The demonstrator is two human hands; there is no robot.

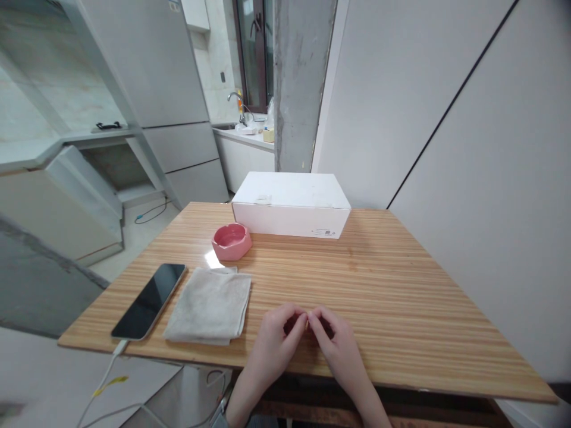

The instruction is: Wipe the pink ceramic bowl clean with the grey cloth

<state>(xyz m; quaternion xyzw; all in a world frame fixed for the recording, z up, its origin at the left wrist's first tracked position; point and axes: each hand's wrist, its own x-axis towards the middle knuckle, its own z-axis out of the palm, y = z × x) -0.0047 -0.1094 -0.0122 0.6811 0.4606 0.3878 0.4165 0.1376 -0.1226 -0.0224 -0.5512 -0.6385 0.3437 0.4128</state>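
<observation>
Both hands meet low over the front part of the wooden table (401, 309). My left hand (277, 336) is closed, thumb and forefinger pinched at the tips. My right hand (335, 339) makes the same pinch, its fingertips against those of the left. Whatever sits between the fingertips, if anything, is too small to make out. Just left of my left hand lies a folded grey cloth (212, 306).
A black phone (149, 302) lies left of the cloth, a white charging cable (104, 374) running from it off the front edge. Behind the cloth stands a pink ashtray (231, 246). A long white box (292, 205) occupies the table's back.
</observation>
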